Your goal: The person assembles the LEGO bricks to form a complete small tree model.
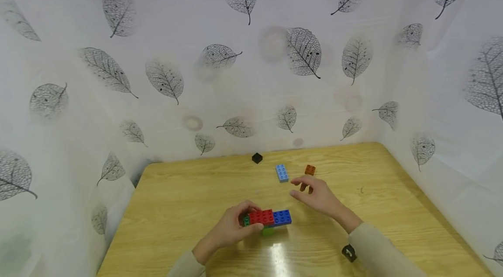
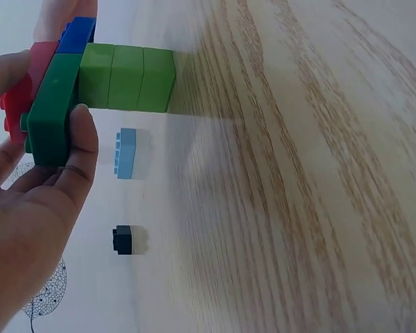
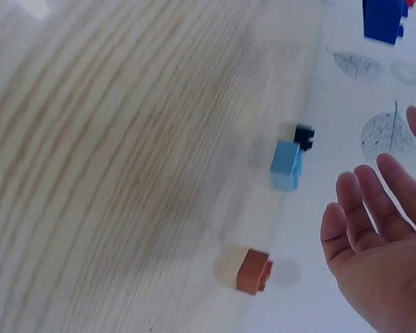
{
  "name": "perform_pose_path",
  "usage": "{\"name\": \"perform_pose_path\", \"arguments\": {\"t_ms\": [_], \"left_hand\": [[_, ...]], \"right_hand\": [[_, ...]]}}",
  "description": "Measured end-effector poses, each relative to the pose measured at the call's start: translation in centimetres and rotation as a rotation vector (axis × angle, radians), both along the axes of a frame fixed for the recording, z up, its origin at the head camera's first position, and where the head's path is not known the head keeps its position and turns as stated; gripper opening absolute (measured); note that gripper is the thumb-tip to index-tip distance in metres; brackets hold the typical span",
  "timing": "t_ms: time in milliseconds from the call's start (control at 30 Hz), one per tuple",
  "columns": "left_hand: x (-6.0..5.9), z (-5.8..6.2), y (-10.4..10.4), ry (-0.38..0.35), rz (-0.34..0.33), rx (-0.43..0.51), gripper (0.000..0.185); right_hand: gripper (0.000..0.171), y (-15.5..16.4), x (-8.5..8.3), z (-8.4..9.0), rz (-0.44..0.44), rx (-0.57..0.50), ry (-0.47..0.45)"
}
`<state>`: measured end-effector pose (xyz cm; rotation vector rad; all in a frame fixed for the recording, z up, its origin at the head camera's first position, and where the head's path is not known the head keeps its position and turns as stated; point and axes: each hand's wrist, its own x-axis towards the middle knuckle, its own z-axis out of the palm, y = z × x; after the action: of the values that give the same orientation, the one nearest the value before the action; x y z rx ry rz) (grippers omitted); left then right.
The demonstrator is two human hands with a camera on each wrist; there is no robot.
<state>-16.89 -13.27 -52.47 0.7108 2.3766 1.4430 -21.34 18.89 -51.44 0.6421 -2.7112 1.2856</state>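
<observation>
My left hand [image 1: 234, 226] grips a joined stack of toy building bricks near its left end. On top sits a red brick [image 1: 261, 217], over a blue brick [image 1: 282, 217] to the right and a dark green brick [image 2: 50, 114] under my fingers. Several light green bricks [image 2: 127, 78] form a column below them in the left wrist view. My right hand [image 1: 317, 197] hovers over the table with fingers loosely bent and nothing in them. Nearest to it are a light blue brick [image 1: 281, 173] and an orange-brown brick [image 1: 310, 169].
A small black brick [image 1: 257, 158] lies near the back edge of the wooden table [image 1: 177, 198]. White sheeting with a leaf print [image 1: 235, 71] rises behind the table and at both sides. A black object [image 1: 349, 252] shows at the right sleeve.
</observation>
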Motion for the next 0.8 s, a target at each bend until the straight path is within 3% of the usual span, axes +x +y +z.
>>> {"name": "perform_pose_path", "arguments": {"t_ms": [567, 800], "left_hand": [[0.2, -0.1, 0.2, 0.044, -0.008, -0.022, 0.040], [0.1, 0.0, 0.3, 0.036, -0.005, -0.024, 0.038]], "right_hand": [[0.049, 4.6, -4.4, -2.3, -0.241, 0.051, -0.045], [0.051, 5.5, -5.5, -3.2, -0.265, 0.071, -0.061]]}}
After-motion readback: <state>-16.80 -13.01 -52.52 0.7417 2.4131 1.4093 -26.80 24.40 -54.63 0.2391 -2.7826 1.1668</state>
